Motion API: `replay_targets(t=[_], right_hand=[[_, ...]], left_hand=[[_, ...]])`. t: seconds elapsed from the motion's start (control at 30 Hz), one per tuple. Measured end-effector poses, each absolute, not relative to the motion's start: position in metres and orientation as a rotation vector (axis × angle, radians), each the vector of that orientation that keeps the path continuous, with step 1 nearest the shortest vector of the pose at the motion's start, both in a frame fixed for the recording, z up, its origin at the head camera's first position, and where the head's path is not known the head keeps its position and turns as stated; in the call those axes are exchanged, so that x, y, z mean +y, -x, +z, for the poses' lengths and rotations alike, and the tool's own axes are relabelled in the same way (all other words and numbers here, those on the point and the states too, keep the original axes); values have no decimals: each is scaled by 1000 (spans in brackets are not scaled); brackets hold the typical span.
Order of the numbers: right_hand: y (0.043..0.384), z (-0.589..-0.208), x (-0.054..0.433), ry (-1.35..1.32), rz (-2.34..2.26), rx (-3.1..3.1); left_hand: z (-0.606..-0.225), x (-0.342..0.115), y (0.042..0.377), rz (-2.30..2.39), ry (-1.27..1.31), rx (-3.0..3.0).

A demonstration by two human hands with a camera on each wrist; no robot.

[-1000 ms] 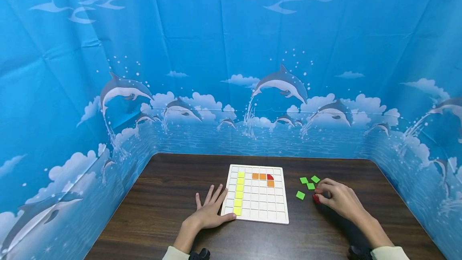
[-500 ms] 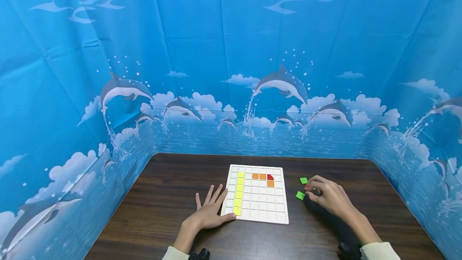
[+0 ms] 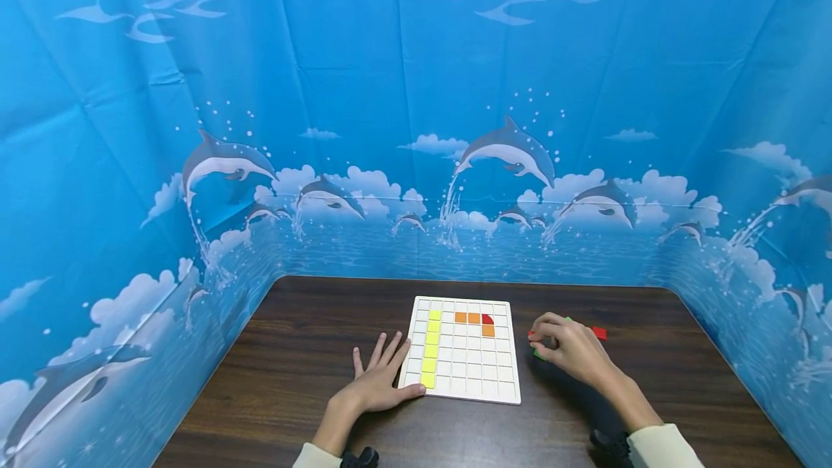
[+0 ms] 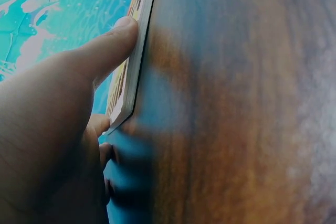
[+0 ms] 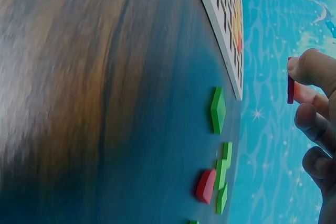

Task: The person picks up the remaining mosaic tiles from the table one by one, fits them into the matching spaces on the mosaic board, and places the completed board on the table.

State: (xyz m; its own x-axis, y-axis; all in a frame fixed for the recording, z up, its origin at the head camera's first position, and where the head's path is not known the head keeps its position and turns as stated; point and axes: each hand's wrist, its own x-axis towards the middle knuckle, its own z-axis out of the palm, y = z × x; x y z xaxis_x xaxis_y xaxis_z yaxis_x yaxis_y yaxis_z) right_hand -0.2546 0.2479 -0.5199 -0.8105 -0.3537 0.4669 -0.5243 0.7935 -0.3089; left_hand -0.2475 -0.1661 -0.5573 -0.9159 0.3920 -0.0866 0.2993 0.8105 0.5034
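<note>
My left hand lies with fingers spread at the left side of a white grid board. Its thumb presses the board's near left corner; the left wrist view shows the thumb along the board's edge. A column of yellow tiles, a few orange tiles and a red quarter-round tile fill some of its squares. Thumb and fingertips of my right hand pinch a small red tile, held in the air just right of the board.
Several green square tiles lie on the dark wooden table right of the board, mostly hidden under my right hand in the head view. Another red piece lies beside them. A blue dolphin-print curtain surrounds the table.
My right hand has picked up the red tile and moved left with it, over the green tiles toward the board. The left hand has stayed where it was.
</note>
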Motion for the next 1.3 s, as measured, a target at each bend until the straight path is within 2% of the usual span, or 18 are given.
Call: replay_targets(t=[0.53,0.87,1.3], right_hand=[[263,-524,223,-675,638,-2646],[272,-527,204,-726,657,-2649],[282,-536,181,-695,628,-2754]], left_hand=[[-547,-163,244,703,-488,2791],[-565,-167,251,711,-503,2818],[-559,-165,248,718,-491,2805]])
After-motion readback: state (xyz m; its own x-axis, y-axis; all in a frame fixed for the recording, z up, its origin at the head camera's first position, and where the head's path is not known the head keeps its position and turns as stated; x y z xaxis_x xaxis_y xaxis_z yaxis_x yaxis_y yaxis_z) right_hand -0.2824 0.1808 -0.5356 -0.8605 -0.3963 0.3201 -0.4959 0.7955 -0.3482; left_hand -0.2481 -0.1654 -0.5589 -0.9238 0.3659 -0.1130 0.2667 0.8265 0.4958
